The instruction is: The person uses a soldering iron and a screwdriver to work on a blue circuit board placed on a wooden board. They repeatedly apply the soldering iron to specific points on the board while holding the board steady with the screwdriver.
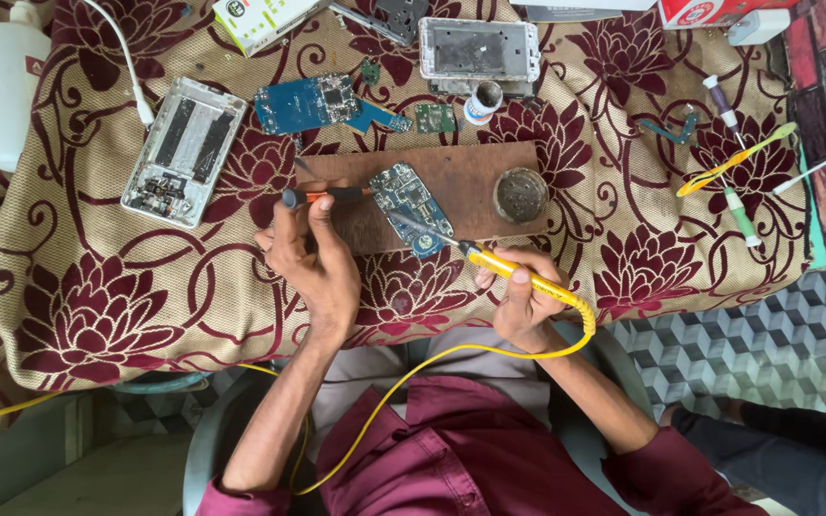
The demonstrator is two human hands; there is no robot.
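A board (411, 204) is pinned with a tool (327, 195) gripped by the left hand (310, 256); an iron (518, 272), grasped by the right hand (526, 304), is applied; soldering seems unfinished.

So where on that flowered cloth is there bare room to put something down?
The widest bare stretch of the cloth lies below the open phone shell, left of the left hand. Another lies right of the right hand, below the toothbrush. The top edge is crowded: blue circuit board, phone frame, boxes. The wooden board is busy too.
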